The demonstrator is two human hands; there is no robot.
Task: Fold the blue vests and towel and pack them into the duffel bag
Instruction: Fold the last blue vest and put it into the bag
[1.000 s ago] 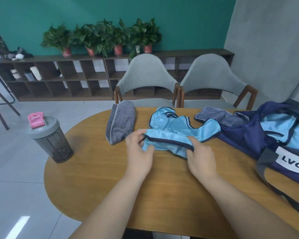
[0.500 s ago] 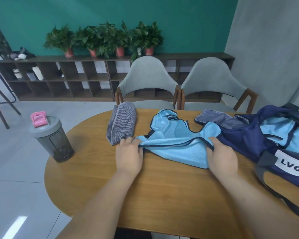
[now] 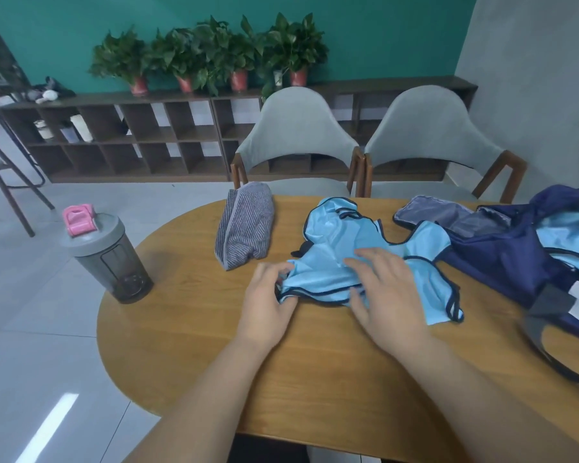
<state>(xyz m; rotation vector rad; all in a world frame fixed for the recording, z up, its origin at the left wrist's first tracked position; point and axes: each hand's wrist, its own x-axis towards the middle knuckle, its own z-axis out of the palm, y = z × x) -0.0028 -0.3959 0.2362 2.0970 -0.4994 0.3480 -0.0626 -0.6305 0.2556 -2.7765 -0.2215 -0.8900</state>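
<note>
Presently, head view. Bare tabletop [image 3: 315,379] wide open between both wrists and near edge; shaker bottle [image 3: 111,259] upright at left rim, well apart from the hands. Rolled striped towel [image 3: 244,225] at far edge, just left of blue vest [image 3: 331,248]. Vest crumpled mid-tabletop, right lobe touching open duffel bag [image 3: 502,262]; second blue vest [image 3: 569,235] inside the bag. Left grip [image 3: 268,302] clenched on vest's left corner, fingers curled. Right grip [image 3: 385,292] released, fingers spread flat, pressing on vest.

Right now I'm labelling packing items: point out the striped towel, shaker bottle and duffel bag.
striped towel [image 3: 244,225]: head view, folded middle.
shaker bottle [image 3: 117,265]: head view, dark body.
duffel bag [image 3: 495,272]: head view, navy side.
</note>
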